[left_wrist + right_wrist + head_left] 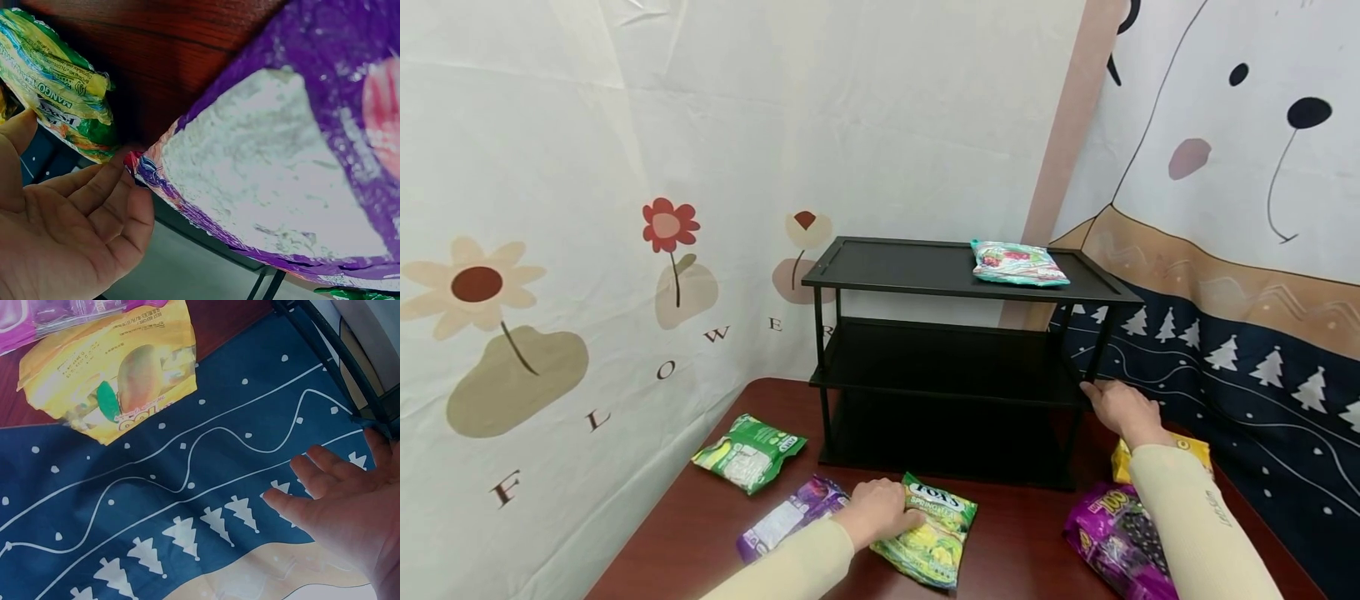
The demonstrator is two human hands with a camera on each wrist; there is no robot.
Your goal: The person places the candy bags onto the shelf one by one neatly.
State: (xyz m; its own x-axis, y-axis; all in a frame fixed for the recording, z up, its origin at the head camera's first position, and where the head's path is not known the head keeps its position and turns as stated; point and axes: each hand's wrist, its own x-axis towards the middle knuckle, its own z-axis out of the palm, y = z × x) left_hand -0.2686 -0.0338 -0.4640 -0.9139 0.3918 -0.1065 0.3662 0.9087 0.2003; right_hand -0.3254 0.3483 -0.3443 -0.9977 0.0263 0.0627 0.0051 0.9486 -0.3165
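On the table, my left hand [877, 512] is at the left edge of a green and yellow Fox's candy bag [934, 533], its thumb over the bag's face. The left wrist view shows the fingers loosely bent at the bag's end, beside the corner of a purple candy bag [337, 112]. My right hand [1126, 410] touches the right front post of a black three-tier shelf [955, 358] at the middle tier. In the right wrist view its fingers [331, 465] are spread and loose, partly hidden toward the shelf post.
A teal candy bag [1018, 263] lies on the shelf's top tier. On the table [1015, 542], a green bag [751, 454] is at left. A magenta-purple bag [1120, 533] and a yellow mango bag [119, 369] lie under the right forearm. Printed cloths [587, 125] hang behind.
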